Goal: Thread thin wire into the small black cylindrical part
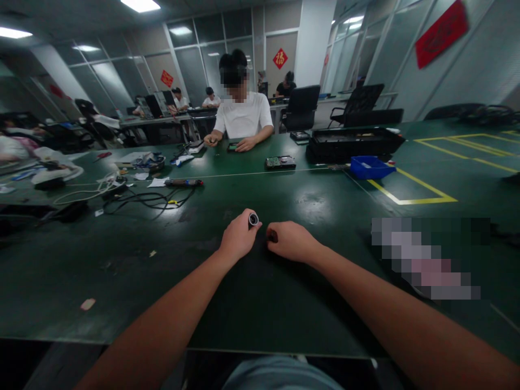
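My left hand is closed around a dark tube with a pale metal ring at its end, perhaps a small flashlight. The tube's round end faces up toward me, and the rest of it is hidden in the fist. Just to the right, apart from it by a small gap, is my right hand. Its fingers are curled in, with a dark hollow between them; whether anything sits inside I cannot make out. Both hands are over the near middle of the green table.
Across the table a person in a white shirt handles small parts. A circuit-board device, a blue bin and a black tray lie beyond my hands. To the left are an electric screwdriver-like tool and tangled cables.
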The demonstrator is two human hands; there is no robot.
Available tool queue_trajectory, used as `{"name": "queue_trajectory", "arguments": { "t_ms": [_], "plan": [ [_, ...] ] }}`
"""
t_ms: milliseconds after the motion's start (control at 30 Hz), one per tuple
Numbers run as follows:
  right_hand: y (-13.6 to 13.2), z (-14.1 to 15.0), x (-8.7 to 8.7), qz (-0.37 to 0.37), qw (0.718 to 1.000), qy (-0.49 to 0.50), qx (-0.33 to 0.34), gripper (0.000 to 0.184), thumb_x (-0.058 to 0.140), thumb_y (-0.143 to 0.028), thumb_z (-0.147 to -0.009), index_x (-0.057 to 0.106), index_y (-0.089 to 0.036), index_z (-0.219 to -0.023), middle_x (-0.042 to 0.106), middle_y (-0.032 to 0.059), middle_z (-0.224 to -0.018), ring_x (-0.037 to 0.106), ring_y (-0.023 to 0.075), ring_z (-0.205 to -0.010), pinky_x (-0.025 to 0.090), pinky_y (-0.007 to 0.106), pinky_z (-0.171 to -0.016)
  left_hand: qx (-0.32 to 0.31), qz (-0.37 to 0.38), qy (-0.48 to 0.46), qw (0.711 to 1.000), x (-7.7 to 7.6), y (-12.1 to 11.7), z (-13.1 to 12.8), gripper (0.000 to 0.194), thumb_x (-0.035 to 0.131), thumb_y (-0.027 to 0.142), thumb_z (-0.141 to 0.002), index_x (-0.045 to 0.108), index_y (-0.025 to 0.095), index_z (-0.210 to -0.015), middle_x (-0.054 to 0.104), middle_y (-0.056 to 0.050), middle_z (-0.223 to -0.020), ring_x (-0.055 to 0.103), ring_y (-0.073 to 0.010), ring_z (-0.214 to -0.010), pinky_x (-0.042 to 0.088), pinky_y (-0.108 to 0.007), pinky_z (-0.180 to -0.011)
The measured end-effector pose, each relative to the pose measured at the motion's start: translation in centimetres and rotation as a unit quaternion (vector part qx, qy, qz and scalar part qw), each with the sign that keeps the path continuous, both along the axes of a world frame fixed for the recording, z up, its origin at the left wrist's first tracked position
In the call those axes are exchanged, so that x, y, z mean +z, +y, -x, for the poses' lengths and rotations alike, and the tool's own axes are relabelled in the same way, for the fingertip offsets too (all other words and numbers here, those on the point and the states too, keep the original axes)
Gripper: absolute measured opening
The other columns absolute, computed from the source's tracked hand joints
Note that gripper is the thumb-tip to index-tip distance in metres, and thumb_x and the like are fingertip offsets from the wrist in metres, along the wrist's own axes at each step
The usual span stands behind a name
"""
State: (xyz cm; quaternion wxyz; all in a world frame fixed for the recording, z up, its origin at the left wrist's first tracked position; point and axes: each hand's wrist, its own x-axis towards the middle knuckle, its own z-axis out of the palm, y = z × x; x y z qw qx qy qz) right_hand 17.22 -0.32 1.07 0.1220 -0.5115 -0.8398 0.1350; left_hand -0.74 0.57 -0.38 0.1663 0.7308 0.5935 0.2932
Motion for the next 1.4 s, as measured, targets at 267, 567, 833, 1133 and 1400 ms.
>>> {"name": "queue_trajectory", "arguments": {
  "t_ms": [267,567,833,1133,1400],
  "plan": [
    [-0.2,-0.5,0.2,-0.031,0.998,0.040,0.021,0.010,0.058,-0.021,-0.080,0.066,-0.024,-0.085,0.068,0.0016,-0.082,0.060,0.0169,-0.071,0.040,0.027,-0.059,-0.009,-0.003,0.006,1.000,0.0,-0.2,-0.1,0.014,0.059,0.032,-0.090,0.055,0.024,-0.100,0.068,-0.004,-0.095,0.063,-0.0198,-0.084,0.042,-0.029,-0.070],
    [-0.3,-0.8,0.3,-0.015,0.994,0.106,-0.003,0.026,0.062,-0.022,-0.085,0.068,-0.024,-0.110,0.074,0.0040,-0.095,0.067,0.0202,-0.084,0.049,0.031,-0.072,-0.026,0.002,0.004,1.000,0.1,-0.4,-0.1,0.014,0.060,0.031,-0.089,0.056,0.025,-0.100,0.068,-0.004,-0.097,0.063,-0.0197,-0.085,0.043,-0.029,-0.070],
    [-1.0,-0.6,1.4,-0.107,0.973,0.198,0.040,0.018,0.063,-0.021,-0.088,0.074,-0.025,-0.102,0.069,0.0041,-0.102,0.064,0.0182,-0.090,0.049,0.033,-0.080,-0.104,0.002,-0.027,0.994,0.3,-0.8,-0.5,0.017,0.057,0.019,-0.087,0.057,0.024,-0.102,0.068,-0.003,-0.097,0.063,-0.0195,-0.087,0.045,-0.030,-0.075],
    [-1.4,-0.3,1.6,-0.112,0.972,0.205,-0.002,0.026,0.068,-0.026,-0.084,0.068,-0.023,-0.110,0.067,0.0043,-0.100,0.062,0.0175,-0.084,0.049,0.032,-0.075,-0.146,-0.005,-0.050,0.988,0.7,-1.1,-0.7,0.026,0.054,0.015,-0.086,0.058,0.022,-0.111,0.068,-0.005,-0.107,0.063,-0.0206,-0.096,0.047,-0.032,-0.082],
    [-1.1,-0.4,1.4,-0.111,0.967,0.223,-0.053,0.021,0.071,-0.027,-0.081,0.067,-0.021,-0.101,0.069,0.0030,-0.088,0.063,0.0179,-0.077,0.048,0.031,-0.067,-0.152,-0.021,-0.032,0.988,0.6,-1.1,-0.8,0.018,0.055,0.022,-0.088,0.059,0.023,-0.105,0.068,-0.003,-0.100,0.063,-0.0195,-0.089,0.046,-0.031,-0.077]
  ]
}}
